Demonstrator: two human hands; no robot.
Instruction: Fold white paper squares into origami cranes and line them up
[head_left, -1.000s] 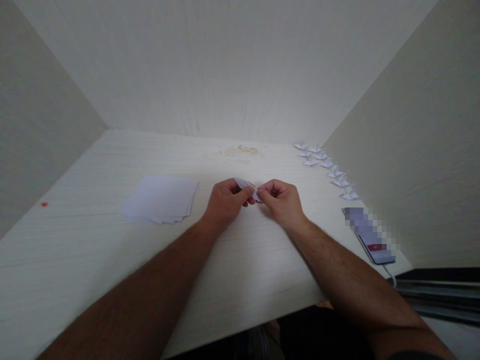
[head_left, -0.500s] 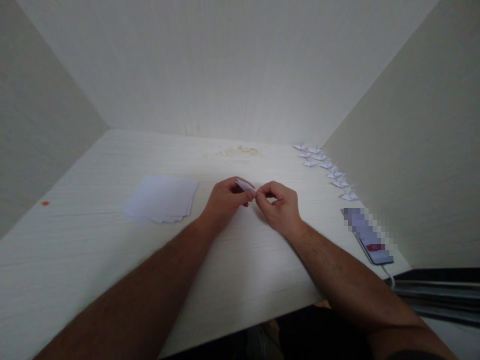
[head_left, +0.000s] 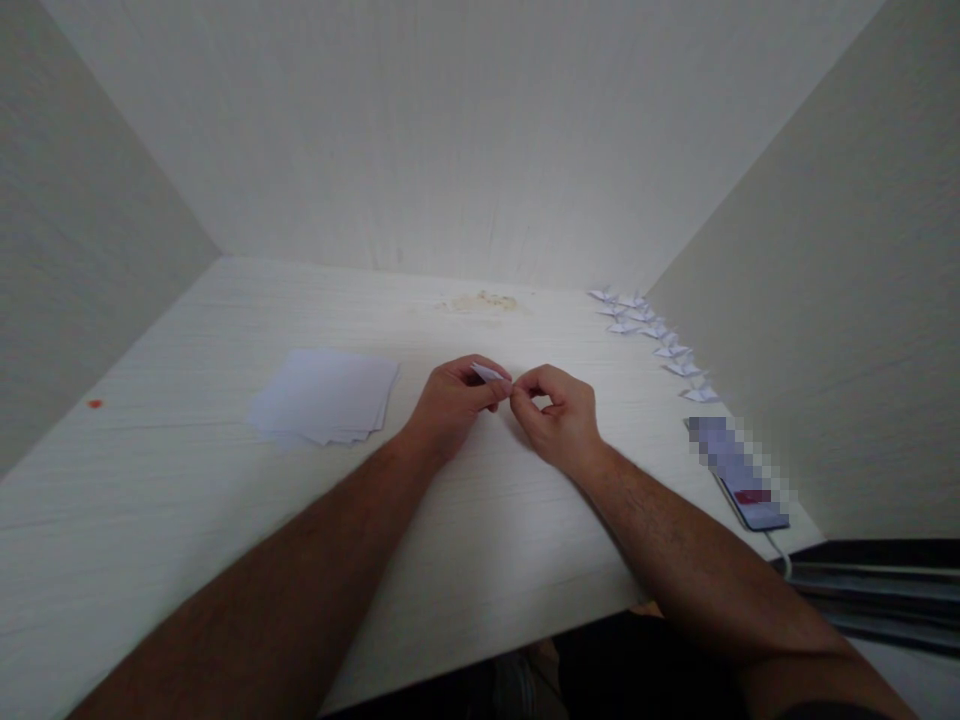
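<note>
Between the thumb and fingers of my left hand (head_left: 459, 400) is a small piece of folded white paper (head_left: 487, 373). Its narrow end points toward my right hand (head_left: 559, 412). The thumb and forefinger of that hand are pinched together at the paper's right tip, and they hide the tip itself. Both hands are just above the middle of the table, almost touching each other. To the left lies a loose stack of white paper sheets (head_left: 330, 390).
Several folded paper cranes (head_left: 671, 351) stand in a slanting line along the right wall. Nearer me, a phone (head_left: 739, 475) with a white cable (head_left: 780, 552) lies by the table's right edge. An orange spot (head_left: 95, 404) marks the far left. Walls enclose the white table (head_left: 480, 560).
My hands stay in nearly the same place, still at the folded paper. The view has shifted very slightly. Nothing was let go or put down.
</note>
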